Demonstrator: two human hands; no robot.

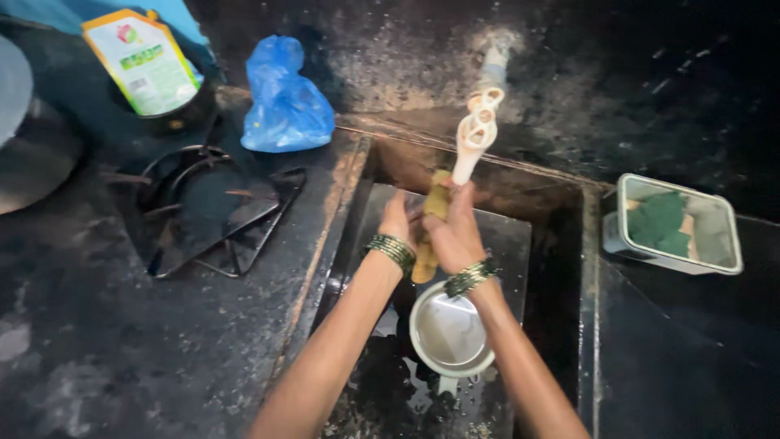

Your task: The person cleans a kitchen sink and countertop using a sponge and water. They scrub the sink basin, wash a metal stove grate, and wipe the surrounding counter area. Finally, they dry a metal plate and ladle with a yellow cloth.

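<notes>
The cream utensil (475, 134) stood near upright in the upper centre of the frame, long axis vertical, looped end up, just under the tap (494, 58). My right hand (457, 232) was closed around its lower end. My left hand (398, 219) pressed a yellowish scrub pad (431, 236) against it, fingers curled; the exact contact was hard to make out. Both forearms rose from the bottom edge over the sink (569, 268), above a steel bowl (449, 329).

Single head-worn view, looking steeply down, close over the sink (561, 244), counter (122, 349) alongside
</notes>
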